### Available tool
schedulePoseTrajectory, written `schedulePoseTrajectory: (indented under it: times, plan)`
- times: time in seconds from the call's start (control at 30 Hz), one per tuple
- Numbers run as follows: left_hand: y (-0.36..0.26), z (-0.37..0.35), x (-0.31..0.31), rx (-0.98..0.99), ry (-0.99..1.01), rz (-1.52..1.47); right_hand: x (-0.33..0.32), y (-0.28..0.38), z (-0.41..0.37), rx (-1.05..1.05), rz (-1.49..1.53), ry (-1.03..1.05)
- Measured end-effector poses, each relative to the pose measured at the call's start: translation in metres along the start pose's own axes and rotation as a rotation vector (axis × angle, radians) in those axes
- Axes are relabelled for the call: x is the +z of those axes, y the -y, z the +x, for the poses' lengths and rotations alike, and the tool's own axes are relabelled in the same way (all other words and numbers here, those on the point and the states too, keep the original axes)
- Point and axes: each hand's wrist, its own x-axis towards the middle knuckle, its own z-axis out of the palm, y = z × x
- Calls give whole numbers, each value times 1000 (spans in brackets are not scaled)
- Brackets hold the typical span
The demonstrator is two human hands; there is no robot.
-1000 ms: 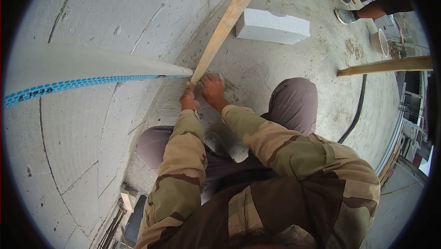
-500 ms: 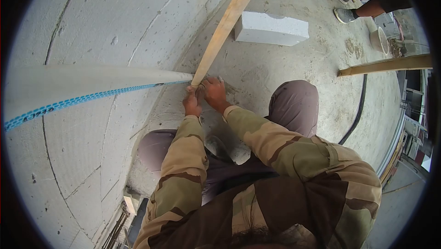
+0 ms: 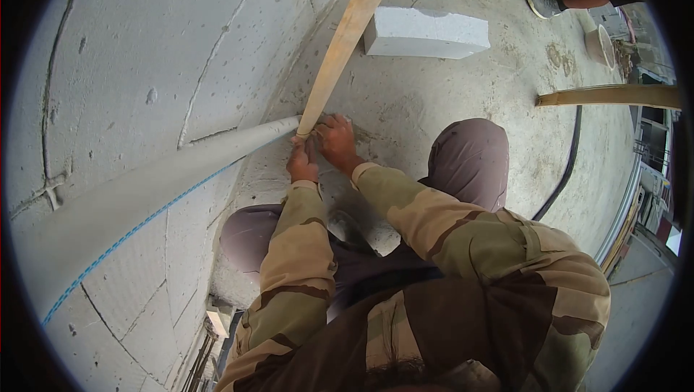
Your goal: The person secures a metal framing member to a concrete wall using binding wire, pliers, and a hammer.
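Observation:
My left hand [image 3: 302,162] is closed at the foot of a long wooden pole [image 3: 350,27], close to the floor. Touching the same spot from the other side is my right hand [image 3: 337,143], its fingers bent inward. The two hands are nearly together, and whatever lies between their fingers is hidden. A white round post [image 3: 195,175] meets the wooden pole just beyond my left hand. Along that post runs a blue rope-like strip [image 3: 137,229].
The wall of pale blocks [image 3: 130,81] rises on my left. A white block [image 3: 426,34] lies on the concrete floor ahead. To the right are a wooden beam [image 3: 607,96], a black hose [image 3: 567,168] and a bucket [image 3: 599,46]. Another person's legs [image 3: 571,0] stand at top right.
The view has shifted slightly. The white post now slants lower at left, and its blue strip looks thinner. Both hands stay at the foot of the wooden pole.

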Motion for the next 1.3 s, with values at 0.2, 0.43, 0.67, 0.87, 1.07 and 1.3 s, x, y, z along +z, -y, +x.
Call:
schedulePoseTrajectory:
  times: [0.2,0.43,0.67,0.87,1.07,1.3]
  plan:
    - [-11,-13,15,-42,-65,-66,7,3,-5,58,7,-7]
    - [-42,-8,11,-365,-68,-145,37,-26,6,864,769,362]
    - [-29,2,2,-388,-24,-194,56,-46,12,1823,1794,482]
    - [-30,16,-10,-363,14,-129,60,-30,12,776,393,155]
    - [-56,13,-25,436,231,1701,-8,10,3,255,112,269]
    - [-12,42,-60,665,161,1642,7,-3,-1,240,64,218]
